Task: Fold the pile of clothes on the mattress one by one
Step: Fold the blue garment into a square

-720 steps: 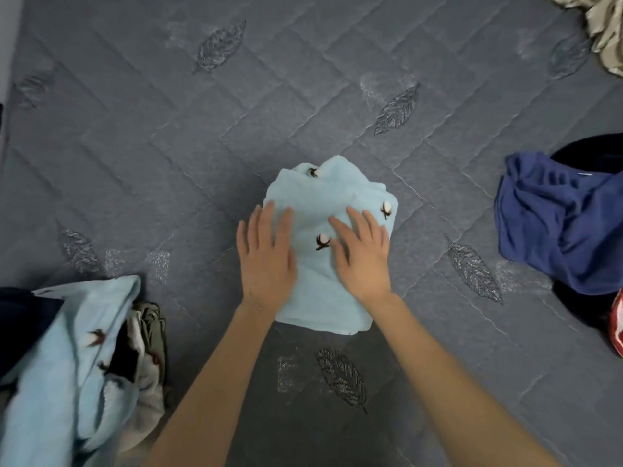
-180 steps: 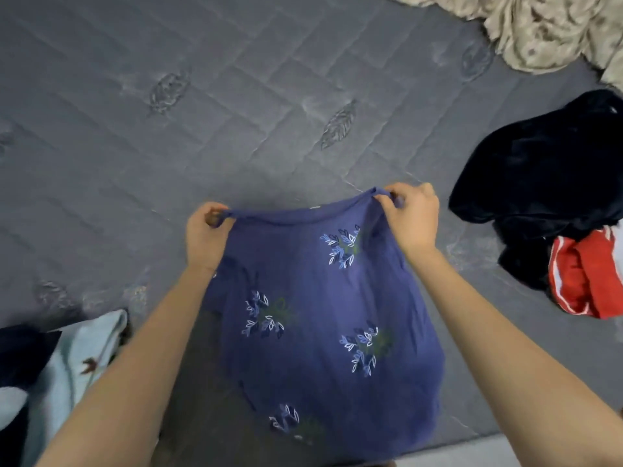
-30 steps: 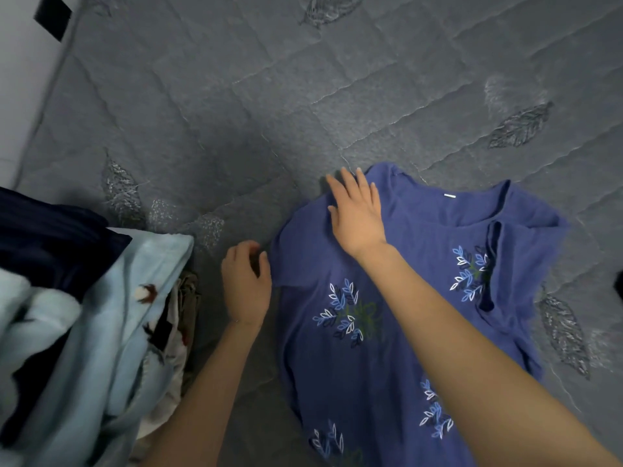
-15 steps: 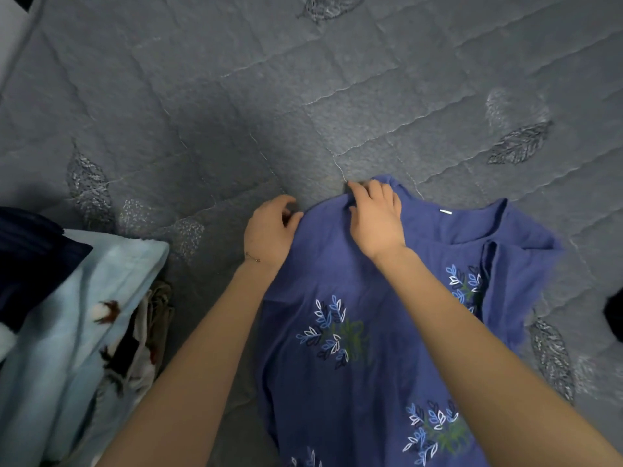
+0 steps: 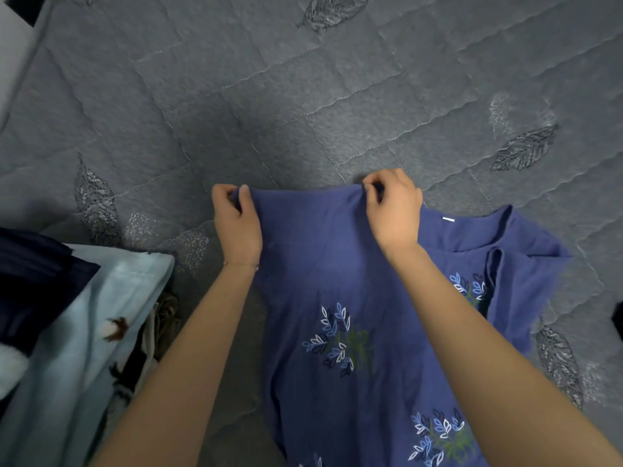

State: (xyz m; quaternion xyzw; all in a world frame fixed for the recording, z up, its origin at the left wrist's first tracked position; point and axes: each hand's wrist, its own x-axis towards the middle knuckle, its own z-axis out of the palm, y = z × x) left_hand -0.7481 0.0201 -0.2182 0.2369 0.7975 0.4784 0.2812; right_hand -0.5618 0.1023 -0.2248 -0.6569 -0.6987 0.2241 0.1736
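A home bedroom: a grey quilted mattress point(image 5: 236, 96) with stitched leaf patterns, household clothes point(image 5: 67, 332) heaped at its left edge beside a pale wall point(image 5: 10, 62).

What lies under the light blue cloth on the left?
Beneath the light blue cloth, an olive-beige garment peeks out at the right edge; anything else is covered.

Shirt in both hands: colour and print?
The shirt is dark blue with scattered leaf sprigs in white, light blue and green; seen in the head view.
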